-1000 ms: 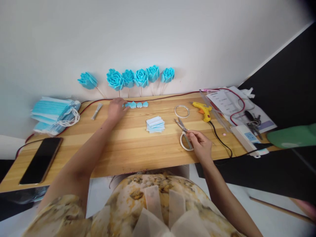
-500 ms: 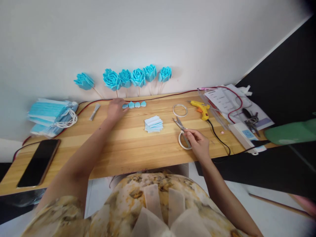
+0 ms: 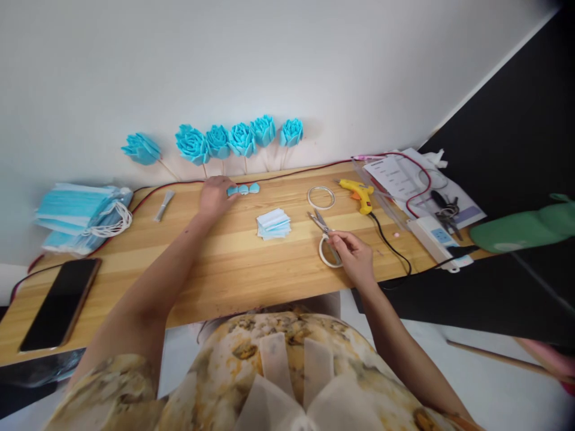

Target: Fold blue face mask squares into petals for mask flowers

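Observation:
My left hand (image 3: 216,196) is at the far side of the wooden table, its thumb and fingers closed around the left end of a short row of small blue petals (image 3: 243,190) cut from mask fabric. Part of that end is hidden under my fingers. My right hand (image 3: 354,257) holds white-handled scissors (image 3: 320,221) by the handle, blades slightly apart and pointing away from me. Between my hands lies a small stack of blue-and-white mask-fabric pieces (image 3: 274,224). Beyond the scissors rests a roll of tape or ring (image 3: 321,188).
Several blue fabric roses (image 3: 242,140) on sticks lean along the wall. Masks (image 3: 74,209) and a phone (image 3: 60,304) lie left. On the right are a yellow glue gun (image 3: 359,193), papers (image 3: 404,176), keys (image 3: 449,209), a power strip (image 3: 433,236) and a green bottle (image 3: 516,230).
The fingers of my left hand have slid right along the petal row, covering more of it; fewer petals show. The right hand keeps the scissors. The whole view has shifted slightly.

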Demonstrator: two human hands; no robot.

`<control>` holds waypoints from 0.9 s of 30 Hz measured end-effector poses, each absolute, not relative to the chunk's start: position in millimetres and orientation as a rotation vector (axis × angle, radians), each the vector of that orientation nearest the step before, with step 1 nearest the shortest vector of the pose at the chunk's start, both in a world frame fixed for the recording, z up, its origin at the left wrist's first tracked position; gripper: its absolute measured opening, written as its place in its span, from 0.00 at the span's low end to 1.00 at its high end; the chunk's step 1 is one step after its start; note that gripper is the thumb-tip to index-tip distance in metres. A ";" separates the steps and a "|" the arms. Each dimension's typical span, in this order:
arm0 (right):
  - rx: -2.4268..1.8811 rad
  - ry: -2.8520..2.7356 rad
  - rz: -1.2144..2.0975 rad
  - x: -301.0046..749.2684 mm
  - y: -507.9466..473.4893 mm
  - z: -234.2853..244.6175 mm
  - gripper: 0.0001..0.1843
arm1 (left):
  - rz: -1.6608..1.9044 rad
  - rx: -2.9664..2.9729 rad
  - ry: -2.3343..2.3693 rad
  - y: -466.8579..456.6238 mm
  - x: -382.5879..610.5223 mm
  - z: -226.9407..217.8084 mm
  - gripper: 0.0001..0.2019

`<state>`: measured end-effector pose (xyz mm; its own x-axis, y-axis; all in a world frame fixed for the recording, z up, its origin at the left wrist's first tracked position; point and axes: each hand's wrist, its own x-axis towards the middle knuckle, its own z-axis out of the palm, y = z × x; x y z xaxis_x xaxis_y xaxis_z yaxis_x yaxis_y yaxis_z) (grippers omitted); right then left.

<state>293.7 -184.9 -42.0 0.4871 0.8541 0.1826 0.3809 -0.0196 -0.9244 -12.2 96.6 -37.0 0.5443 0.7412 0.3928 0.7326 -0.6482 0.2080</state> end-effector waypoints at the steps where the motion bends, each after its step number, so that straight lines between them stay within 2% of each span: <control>1: -1.619 -1.080 0.531 293.7 -185.0 -42.3 0.15 | 0.717 2.747 1.303 96.7 -8.7 -36.9 0.16; 11: -1.608 -1.075 0.516 294.5 -186.9 -45.8 0.16 | 0.696 2.714 1.338 99.4 9.2 -40.4 0.13; 19: -1.570 -1.106 0.497 294.5 -186.1 -45.5 0.14 | 0.730 2.745 1.199 93.2 20.5 -37.8 0.18; 27: -1.543 -0.998 0.419 292.4 -187.2 -46.4 0.15 | 0.624 2.885 1.102 100.0 53.8 -37.9 0.17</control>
